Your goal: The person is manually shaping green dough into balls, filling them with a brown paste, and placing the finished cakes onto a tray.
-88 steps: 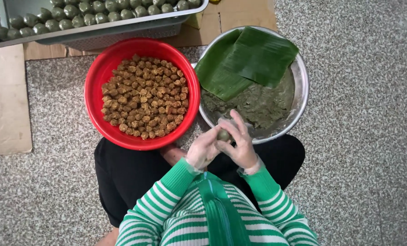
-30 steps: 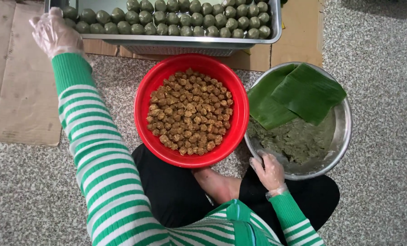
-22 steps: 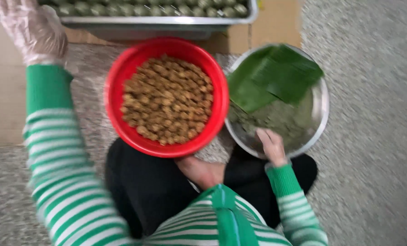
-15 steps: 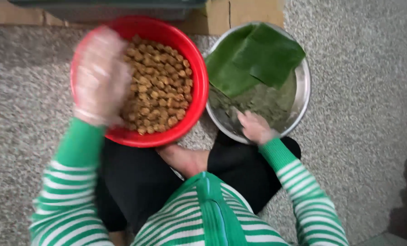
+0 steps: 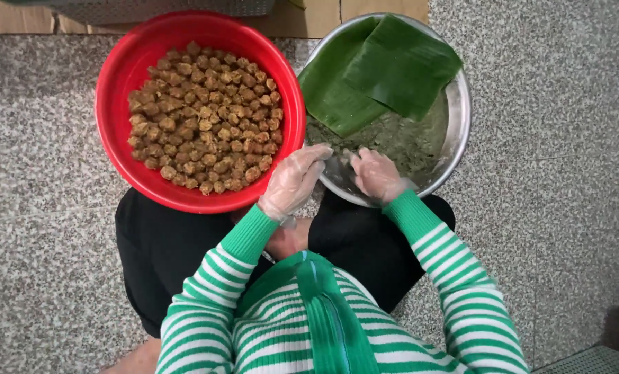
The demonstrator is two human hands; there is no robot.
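Both hands wear thin clear gloves. My left hand (image 5: 294, 180) rests at the near rim of the metal bowl (image 5: 460, 118), fingers curled, beside the red basin (image 5: 119, 90). My right hand (image 5: 375, 174) reaches into the metal bowl and touches the green dough (image 5: 410, 142) at its near edge. Folded banana leaves (image 5: 379, 69) cover the far half of that bowl. The red basin holds several brown filling balls (image 5: 205, 118). Whether either hand grips any dough is hidden by the fingers.
A grey speckled floor (image 5: 39, 138) lies around both bowls. Cardboard sheets (image 5: 309, 14) and the edge of a metal tray (image 5: 150, 8) sit at the top. My knees in black trousers (image 5: 164, 249) are below the bowls.
My left hand came back from the far tray on the left, passed over the red basin and now sits at the metal bowl next to my right hand. The view shifted down.
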